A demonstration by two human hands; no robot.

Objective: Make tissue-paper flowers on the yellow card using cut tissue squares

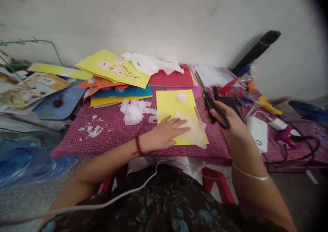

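My left hand (166,133) lies flat with its fingers stretched out over a yellow sheet of paper (166,100). Beneath its fingertips is a thin, translucent whitish piece of tissue paper (196,131), which covers the sheet's lower right part. A small round white paper puff (181,97) sits near the top of the sheet. To the right, my right hand (228,116) grips black-handled scissors (208,100), their blades pointing up and away. Left of the sheet lies a heap of cut white paper pieces (134,112).
Small scraps (94,130) lie on the checked tablecloth (120,141). Coloured papers (123,91) are stacked behind, topped by a yellow decorated sheet (112,68). At the right are a white power bank (257,133), cables and a yellow glue gun (268,104). A white cable (107,203) crosses my lap.
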